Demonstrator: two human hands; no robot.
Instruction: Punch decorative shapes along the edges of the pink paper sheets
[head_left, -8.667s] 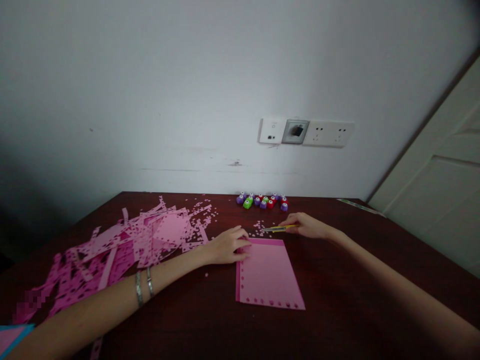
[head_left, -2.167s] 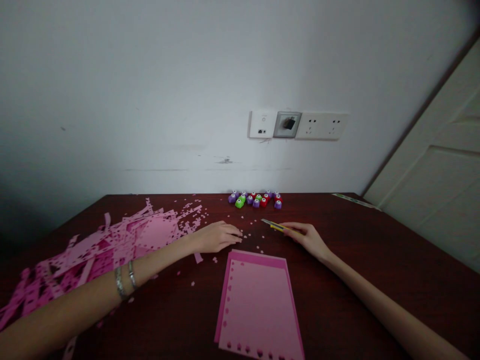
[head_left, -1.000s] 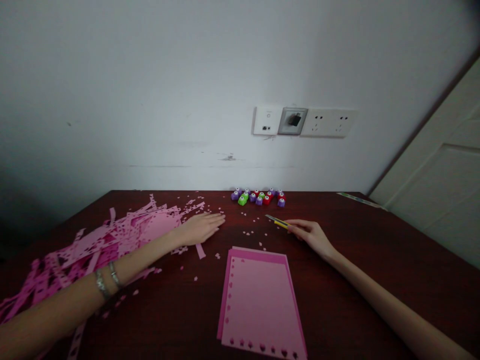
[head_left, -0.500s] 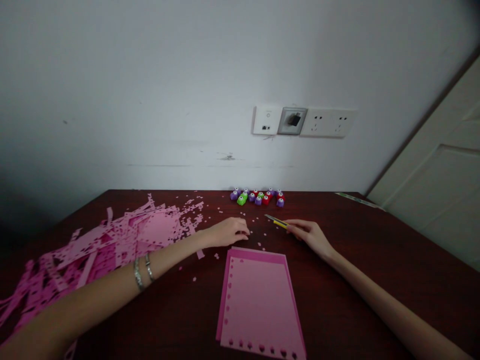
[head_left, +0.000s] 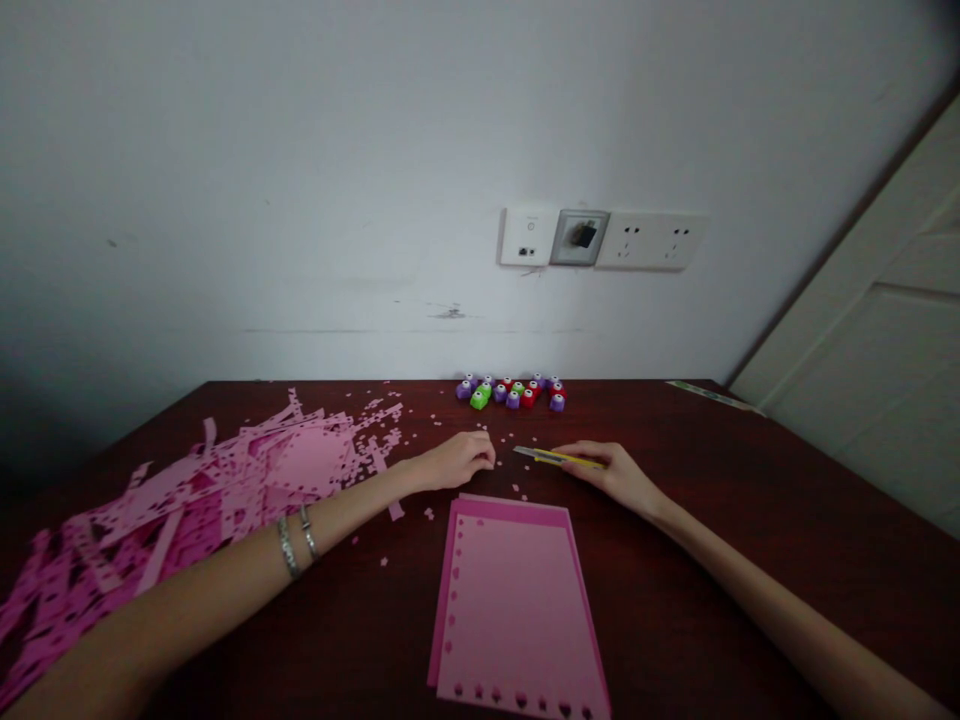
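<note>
My right hand [head_left: 609, 470] grips a yellow utility knife [head_left: 551, 457], its blade pointing left above the dark table. Opposite the blade is my left hand [head_left: 463, 460], fingers curled together; whether anything is inside them is hidden. Two bracelets circle that forearm. In front of both hands lie pink paper sheets [head_left: 517, 600], slightly fanned, with small shapes punched along the left and bottom edges of the top one. Tiny pink paper cutouts [head_left: 516, 488] are scattered between and around the hands.
A heap of pink punched strips and scraps [head_left: 172, 510] covers the table's left side. Several small purple, green and red craft punches [head_left: 512, 398] stand by the wall. A thin flat strip [head_left: 712, 397] lies at the back right, below the wall sockets [head_left: 651, 241].
The utility knife has turned from slanting to nearly level, its tip shifting left and down toward my left hand. My left fingers have curled in more. The view has shifted slightly.
</note>
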